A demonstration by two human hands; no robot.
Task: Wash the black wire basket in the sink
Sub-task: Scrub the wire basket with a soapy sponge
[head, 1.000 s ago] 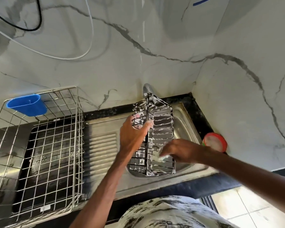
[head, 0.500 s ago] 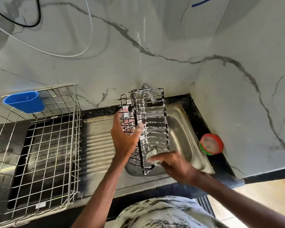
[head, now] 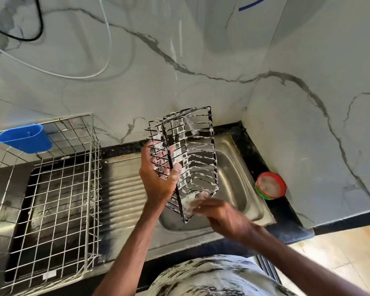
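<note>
Over sink (head: 241, 189), black wire basket (head: 193, 159) upended, long axis near-vertical

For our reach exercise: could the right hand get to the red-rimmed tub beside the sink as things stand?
Probably yes: the right hand is low on the black wire basket, and only open sink lies between it and the red-rimmed tub.

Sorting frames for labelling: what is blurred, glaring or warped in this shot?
Head view: the right hand is motion-blurred at its fingertips against the sudsy black wire basket; the left hand is sharp; the steel sink shows soft glare; the wide-angle lens bows the counter edge.
</note>
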